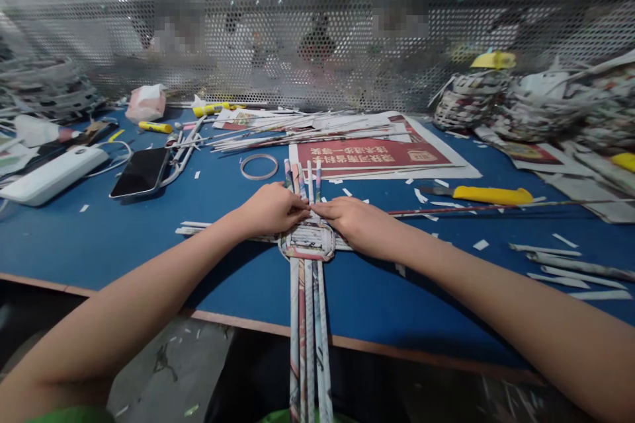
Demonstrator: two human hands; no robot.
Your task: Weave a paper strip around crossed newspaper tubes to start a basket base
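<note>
A cross of rolled newspaper tubes lies before me, with a woven centre (306,236) wrapped by a paper strand. Several tubes (310,317) run from it toward me past the table edge. My left hand (275,208) is closed at the weave's far left side, its fingers pinching the paper tubes there. Across from it, my right hand (362,221) has its fingers pressed together, their tips meeting the left fingertips at the upright tubes. A long thin paper tube (476,209) leads out to the right from under the right hand; the thumb is hidden.
A yellow utility knife (491,195) lies at right among paper scraps. Behind are a roll of tape (258,166), loose tubes (297,135) and a red printed sheet (377,152). A phone (141,172) and white power bank (57,175) sit left; woven baskets (471,99) stand by the perforated screen (317,79).
</note>
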